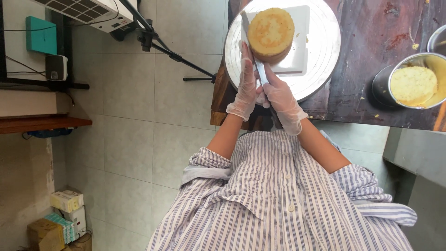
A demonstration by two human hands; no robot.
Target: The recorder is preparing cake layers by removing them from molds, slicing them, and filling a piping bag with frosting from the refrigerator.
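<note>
Knife (253, 51) lengthwise away, beside cake (271, 33)

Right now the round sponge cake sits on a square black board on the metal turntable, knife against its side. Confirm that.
Not quite: the board under the sponge cake is white, not black, as the head view shows. The rest stands: it lies on the metal turntable, with the knife against the cake's side.

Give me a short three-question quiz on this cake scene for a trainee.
1. True or false: the round cake sits straight on the metal turntable.
2. Which hand grips the knife?
3. Fill in: the second cake lies in a metal ____.
Key: 1 false, it is on a white board. 2 the right hand; the left hand lies flat by the blade. 3 pan.
</note>
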